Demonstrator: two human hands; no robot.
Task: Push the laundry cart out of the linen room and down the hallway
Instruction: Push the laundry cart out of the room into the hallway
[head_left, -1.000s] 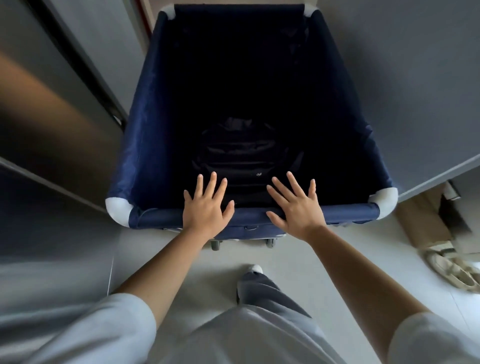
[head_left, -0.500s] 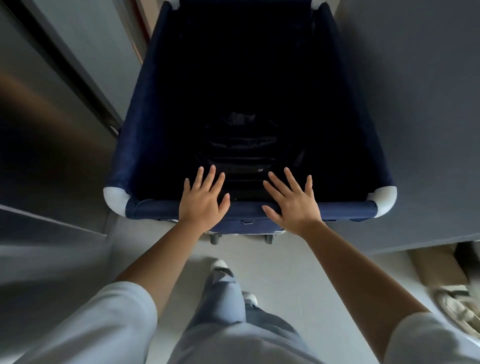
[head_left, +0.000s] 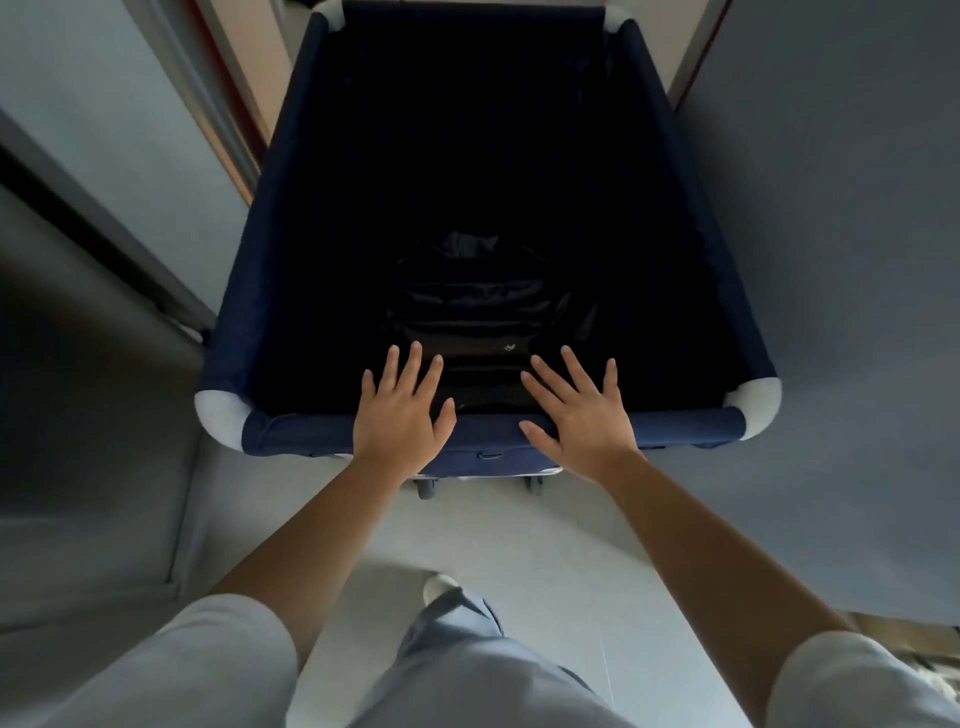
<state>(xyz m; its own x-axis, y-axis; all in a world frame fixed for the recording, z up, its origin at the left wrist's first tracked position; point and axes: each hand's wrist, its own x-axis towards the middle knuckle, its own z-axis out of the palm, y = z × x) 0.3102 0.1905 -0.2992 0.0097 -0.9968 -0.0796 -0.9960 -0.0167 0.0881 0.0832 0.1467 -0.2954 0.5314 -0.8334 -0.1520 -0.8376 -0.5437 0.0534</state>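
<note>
Evidently the laundry cart (head_left: 483, 208), a navy fabric bin on a frame with white corner caps, is only partway through the doorway: its far end sits between the door jambs, while the near rail (head_left: 488, 428) and casters (head_left: 426, 488) stand on the pale floor (head_left: 493, 545) just ahead of the person. Inside lies something dark and folded, too dim to name. The left hand (head_left: 400, 415) and right hand (head_left: 582, 421) lie flat on the near rail, fingers spread, palms pressing rather than clasping it. The door frame (head_left: 228, 130) runs close along the cart's left side; a grey wall (head_left: 831, 260) flanks the right. I judge the exit underway, with the hallway run still wholly ahead.
</note>
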